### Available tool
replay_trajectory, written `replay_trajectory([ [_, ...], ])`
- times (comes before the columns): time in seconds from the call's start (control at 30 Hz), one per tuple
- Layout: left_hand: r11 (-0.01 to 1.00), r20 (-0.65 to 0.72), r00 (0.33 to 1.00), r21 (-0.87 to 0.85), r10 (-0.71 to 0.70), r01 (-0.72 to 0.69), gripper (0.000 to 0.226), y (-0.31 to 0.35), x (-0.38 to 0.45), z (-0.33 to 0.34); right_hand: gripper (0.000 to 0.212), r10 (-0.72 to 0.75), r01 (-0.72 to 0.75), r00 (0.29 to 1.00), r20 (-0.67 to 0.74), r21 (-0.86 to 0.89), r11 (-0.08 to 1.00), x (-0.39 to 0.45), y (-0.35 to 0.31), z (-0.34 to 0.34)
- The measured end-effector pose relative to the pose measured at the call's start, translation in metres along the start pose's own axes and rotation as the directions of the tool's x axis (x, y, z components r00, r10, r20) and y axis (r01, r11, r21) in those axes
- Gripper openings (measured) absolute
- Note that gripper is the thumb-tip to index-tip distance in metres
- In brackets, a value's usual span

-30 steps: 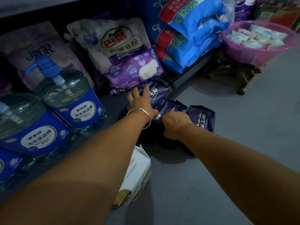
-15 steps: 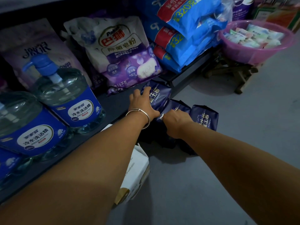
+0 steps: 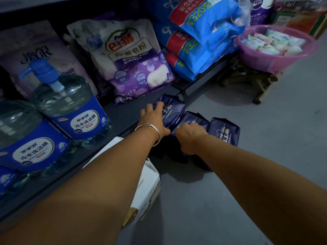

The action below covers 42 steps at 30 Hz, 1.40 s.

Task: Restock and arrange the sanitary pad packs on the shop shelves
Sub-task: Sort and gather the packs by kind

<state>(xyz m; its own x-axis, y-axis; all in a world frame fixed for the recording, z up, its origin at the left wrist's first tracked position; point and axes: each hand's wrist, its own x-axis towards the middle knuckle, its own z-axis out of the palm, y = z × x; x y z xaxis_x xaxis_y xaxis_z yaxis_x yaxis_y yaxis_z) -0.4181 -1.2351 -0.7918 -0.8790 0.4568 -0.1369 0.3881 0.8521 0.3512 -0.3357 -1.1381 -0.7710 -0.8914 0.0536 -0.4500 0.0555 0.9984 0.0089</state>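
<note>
Three dark navy sanitary pad packs with gold lettering stand side by side on the floor at the shelf's lower edge. My left hand [image 3: 154, 119], with a silver bangle on the wrist, lies over the left pack [image 3: 174, 112], fingers curled round its top edge. The fingers of my right hand [image 3: 190, 138] are curled over the top of the middle pack [image 3: 194, 120]. Just right of that hand, the right pack [image 3: 224, 131] stands untouched. More dark packs lie in shadow below my wrists.
The low dark shelf [image 3: 122, 115] holds pump bottles of dish liquid [image 3: 70, 106], a purple soap-powder bag [image 3: 127, 59] and stacked blue bags [image 3: 203, 32]. A pink basin [image 3: 276, 62] of small packets sits on a wooden stool [image 3: 256, 84]. A white pack [image 3: 148, 188] lies under my left forearm.
Both hands stay on the same packs. My left hand has slid a little further onto its pack, and its fingers now wrap the top edge.
</note>
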Motion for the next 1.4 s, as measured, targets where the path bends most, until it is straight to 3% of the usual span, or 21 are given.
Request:
replay_trajectory([
  [0.2,0.994,0.043,0.998,0.104,-0.048,0.043,0.086,0.002,-0.002,0.003,0.03,-0.006,0.006,1.0,0.004,-0.011,1.0,0.001,0.0,0.0],
  [0.3,0.991,0.045,0.997,0.126,-0.058,0.052,0.089,0.002,-0.004,0.005,0.029,0.044,-0.039,0.998,-0.048,0.103,0.994,0.001,0.004,0.002],
  [0.4,0.992,0.052,0.997,0.115,-0.064,0.057,0.095,0.001,-0.005,0.006,0.043,0.323,-0.254,0.923,-0.209,0.301,0.919,0.002,0.022,0.004],
  [0.5,0.991,0.088,0.994,0.118,-0.068,0.057,0.103,0.002,-0.006,0.009,0.081,0.561,-0.489,0.828,-0.006,0.482,0.727,0.004,0.047,0.015],
  [0.57,0.992,0.101,0.993,0.113,-0.062,0.051,0.102,0.004,-0.004,0.011,0.091,0.566,-0.526,0.82,0.082,0.497,0.69,0.008,0.056,0.021],
  [0.77,0.983,0.206,0.976,0.181,-0.067,0.03,0.09,0.011,0.007,0.016,0.081,0.506,-0.505,0.855,0.113,0.403,0.763,0.022,0.057,0.026],
  [0.97,0.979,0.298,0.949,0.201,-0.101,0.041,0.105,0.012,0.006,0.02,0.082,0.549,-0.533,0.829,0.105,0.444,0.72,0.018,0.043,0.023],
  [1.07,0.987,0.272,0.961,0.161,-0.04,-0.005,0.103,0.008,0.003,0.01,0.07,0.496,-0.461,0.868,0.033,0.423,0.78,0.012,0.03,0.016],
  [1.2,0.983,0.161,0.98,0.121,0.121,-0.141,0.081,0.001,-0.008,-0.024,0.058,0.281,-0.193,0.937,-0.209,0.362,0.912,-0.002,0.004,-0.016],
  [1.3,0.987,0.034,0.991,0.097,0.129,-0.132,0.058,-0.004,-0.031,-0.061,0.046,0.138,-0.021,0.923,-0.358,0.314,0.949,-0.018,-0.021,-0.049],
  [1.4,0.99,-0.052,0.992,0.088,0.114,-0.109,0.055,-0.013,-0.062,-0.103,0.044,0.045,0.11,0.889,-0.456,0.307,0.945,-0.041,-0.05,-0.082],
])
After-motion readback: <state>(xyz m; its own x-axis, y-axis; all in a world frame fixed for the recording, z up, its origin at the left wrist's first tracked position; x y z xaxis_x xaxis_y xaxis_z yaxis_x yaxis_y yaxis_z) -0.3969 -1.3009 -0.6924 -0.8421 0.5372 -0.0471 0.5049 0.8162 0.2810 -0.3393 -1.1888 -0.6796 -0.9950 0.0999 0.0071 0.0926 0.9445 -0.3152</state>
